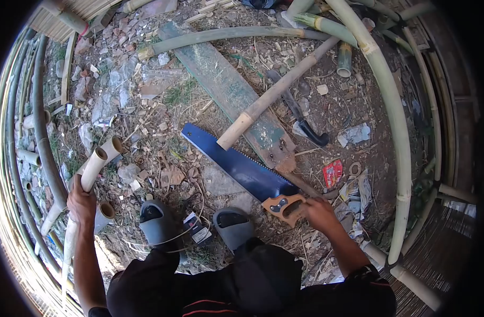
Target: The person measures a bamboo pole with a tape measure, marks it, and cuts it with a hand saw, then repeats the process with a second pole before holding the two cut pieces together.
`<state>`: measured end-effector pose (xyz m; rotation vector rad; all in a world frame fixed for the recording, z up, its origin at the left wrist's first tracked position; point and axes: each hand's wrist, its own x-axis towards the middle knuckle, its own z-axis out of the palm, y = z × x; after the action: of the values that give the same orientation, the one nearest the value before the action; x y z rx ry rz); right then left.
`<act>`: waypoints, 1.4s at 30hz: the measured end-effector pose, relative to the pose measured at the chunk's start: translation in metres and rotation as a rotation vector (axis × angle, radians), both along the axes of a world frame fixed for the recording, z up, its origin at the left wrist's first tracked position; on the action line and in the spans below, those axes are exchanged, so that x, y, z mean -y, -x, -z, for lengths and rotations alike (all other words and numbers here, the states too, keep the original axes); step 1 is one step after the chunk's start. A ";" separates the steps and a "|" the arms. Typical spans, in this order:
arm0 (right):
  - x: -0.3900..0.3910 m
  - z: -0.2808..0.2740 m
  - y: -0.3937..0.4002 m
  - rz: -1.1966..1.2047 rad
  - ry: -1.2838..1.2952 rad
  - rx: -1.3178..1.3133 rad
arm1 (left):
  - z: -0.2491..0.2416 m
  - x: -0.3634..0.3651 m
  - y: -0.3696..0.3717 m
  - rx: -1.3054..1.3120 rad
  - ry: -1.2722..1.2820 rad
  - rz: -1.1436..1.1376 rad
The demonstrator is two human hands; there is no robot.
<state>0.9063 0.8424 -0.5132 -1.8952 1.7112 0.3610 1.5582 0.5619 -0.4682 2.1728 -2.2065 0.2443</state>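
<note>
At the left, my left hand (pixel 81 205) is wrapped round a pale bamboo pole (pixel 94 170), its cut hollow end pointing up and away from me. Another bamboo tube (pixel 112 149) sits right beside that end. My right hand (pixel 321 215) is closed at the rear of the wooden handle of a handsaw (pixel 241 170); the fingers are partly hidden. The saw's blue blade points to the upper left, with its teeth toward a wooden plank (pixel 215 79). Over the plank lies a brownish bamboo pole (pixel 276 98), whose near end meets the blade's edge in view.
A black-handled long knife (pixel 312 133) lies beside the plank. A thick curved green bamboo pole (pixel 392 111) runs down the right; another bamboo pole (pixel 226 35) crosses behind. Litter, a red wrapper (pixel 333 174) and a small box (pixel 198 228) lie on the ground near my sandals (pixel 234 227).
</note>
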 end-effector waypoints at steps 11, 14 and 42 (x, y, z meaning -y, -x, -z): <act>0.304 -0.065 -0.176 -0.113 0.346 0.157 | -0.040 0.064 -0.024 -0.956 -1.328 -0.173; 0.365 -0.041 -0.228 -0.121 0.259 0.225 | -0.017 0.032 -0.016 -0.943 -1.458 -0.223; 0.409 0.038 -0.079 1.453 0.236 0.748 | -0.058 0.047 0.022 -0.417 -0.118 0.102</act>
<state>0.9855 0.4330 -0.5515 -0.3533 2.0379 -0.9813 1.5358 0.5153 -0.4106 1.9314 -2.1216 -0.3216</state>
